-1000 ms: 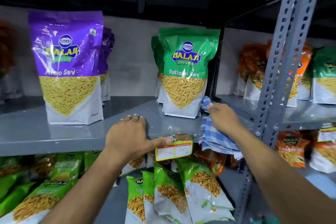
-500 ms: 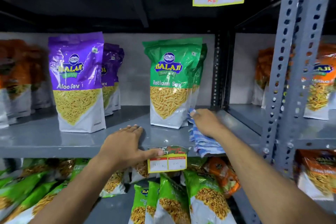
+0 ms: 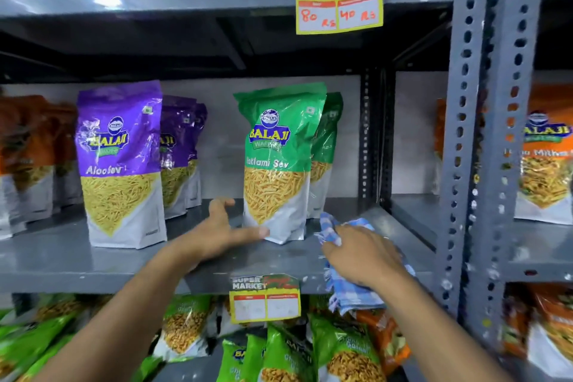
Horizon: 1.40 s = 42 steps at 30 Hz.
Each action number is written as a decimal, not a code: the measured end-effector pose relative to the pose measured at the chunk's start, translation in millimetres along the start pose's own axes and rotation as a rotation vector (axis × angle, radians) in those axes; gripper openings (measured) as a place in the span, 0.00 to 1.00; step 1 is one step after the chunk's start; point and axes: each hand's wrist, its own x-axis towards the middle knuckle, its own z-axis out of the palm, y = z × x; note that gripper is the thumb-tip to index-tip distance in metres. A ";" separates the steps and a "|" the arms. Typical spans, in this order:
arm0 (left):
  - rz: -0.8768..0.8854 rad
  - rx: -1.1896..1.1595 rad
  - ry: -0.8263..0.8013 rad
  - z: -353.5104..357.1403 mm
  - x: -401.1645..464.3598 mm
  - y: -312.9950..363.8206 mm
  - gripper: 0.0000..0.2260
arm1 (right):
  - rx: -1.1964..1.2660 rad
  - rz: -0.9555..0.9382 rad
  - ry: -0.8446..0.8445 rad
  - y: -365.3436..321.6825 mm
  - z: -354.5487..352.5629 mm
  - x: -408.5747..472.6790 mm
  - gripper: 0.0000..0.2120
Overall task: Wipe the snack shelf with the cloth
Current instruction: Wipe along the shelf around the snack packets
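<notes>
Since the earlier frame my left hand has left the shelf edge and reached in beside the green Ratlami Sev pouch, fingers spread wide, thumb touching its lower front, gripping nothing. My right hand presses the blue checked cloth onto the grey shelf just right of that pouch, fingers curled over it, its tail hanging over the front lip. I judge I'm mid-wipe; next the pouch must shift aside, though blur hides how firmly I hold the cloth.

Shelf count

Two price tags, one checked cloth, two green sev packs, three purple packs visible.
</notes>
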 end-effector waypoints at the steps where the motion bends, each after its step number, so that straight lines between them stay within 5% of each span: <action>1: -0.032 -0.098 0.024 -1.1 8.4 2.3 0.69 | -0.010 0.001 0.006 0.5 -0.2 -0.7 0.17; 4: -0.060 -0.228 0.021 5.1 34.0 5.4 0.66 | -0.015 0.002 0.000 -0.6 -1.3 -1.9 0.15; 9: 0.046 -0.298 -0.112 17.6 55.8 9.2 0.32 | -0.020 0.047 -0.006 -2.4 -2.1 -2.4 0.16; 12: 0.097 -0.306 -0.066 23.9 54.1 8.4 0.28 | -0.048 0.070 0.009 -3.2 -2.6 -3.3 0.17; 17: 0.098 -0.146 0.067 24.0 20.4 6.9 0.44 | -0.036 0.069 -0.003 -3.4 -5.3 -7.3 0.17; 20: 0.255 0.224 -0.001 23.9 -18.7 0.1 0.49 | -0.017 -0.007 0.045 -5.9 -4.1 -13.2 0.16; 24: 0.290 0.791 -0.099 26.0 -37.4 -5.3 0.61 | -0.040 -0.079 -0.095 -7.9 -2.5 -12.5 0.19; 32: 0.294 0.870 -0.003 32.8 -33.2 -11.2 0.61 | 0.018 0.090 -0.282 11.4 -13.5 13.4 0.20; 42: 0.263 0.821 0.031 35.1 -27.9 -12.4 0.58 | 0.161 -0.009 0.127 -2.1 -1.9 16.0 0.13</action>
